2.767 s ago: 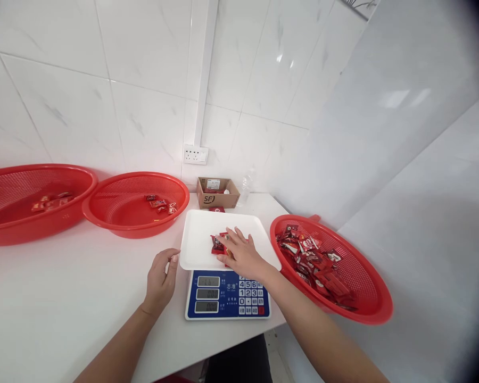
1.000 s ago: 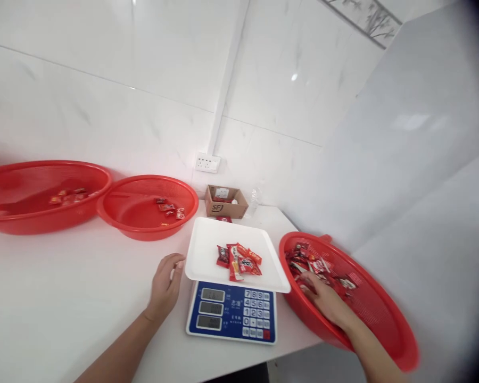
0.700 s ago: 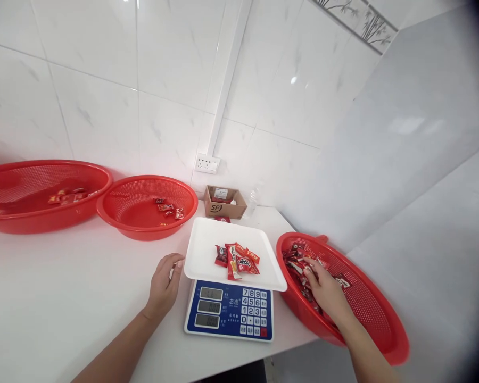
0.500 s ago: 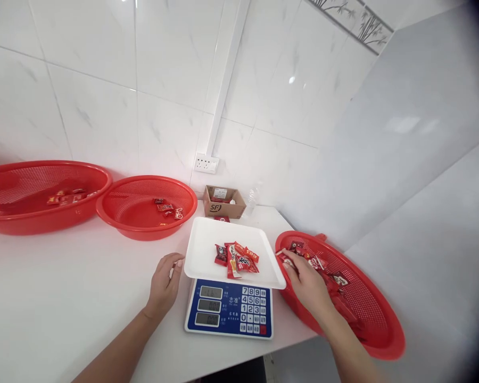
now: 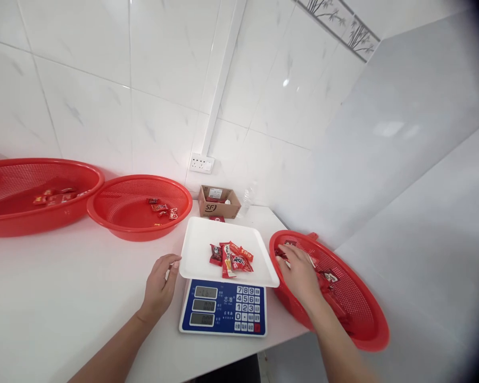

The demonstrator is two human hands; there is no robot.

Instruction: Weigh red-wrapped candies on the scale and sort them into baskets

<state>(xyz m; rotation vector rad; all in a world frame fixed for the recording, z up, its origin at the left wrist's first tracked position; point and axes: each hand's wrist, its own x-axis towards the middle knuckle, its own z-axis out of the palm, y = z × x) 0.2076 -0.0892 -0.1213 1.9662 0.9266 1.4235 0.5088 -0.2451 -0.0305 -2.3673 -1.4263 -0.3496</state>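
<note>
A blue and white digital scale (image 5: 222, 308) stands on the table with a white tray (image 5: 193, 239) on top. Several red wrapped snack packets (image 5: 230, 258) lie in a small pile on that tray. My left hand (image 5: 160, 282) is at the tray's left edge, its fingertips by the rim, fingers loosely bent with a gap to the thumb; it holds nothing I can see. Over the right red basket (image 5: 367, 298), my right hand (image 5: 299, 271) reaches down among red packets (image 5: 328, 277), thumb and fingers apart. Its palm side is partly hidden.
Two more red baskets, one in the middle (image 5: 115, 230) and one at far left (image 5: 32, 226), hold a few packets each. A small cardboard box (image 5: 220, 208) and a clear plastic item (image 5: 247, 198) stand by the tiled wall. The white table (image 5: 64, 298) has its front edge near me.
My right hand has moved from the right basket's near rim, where it seemed to have a packet at its fingertips, further in over the packets. The view has shifted slightly; my left hand stays by the tray.
</note>
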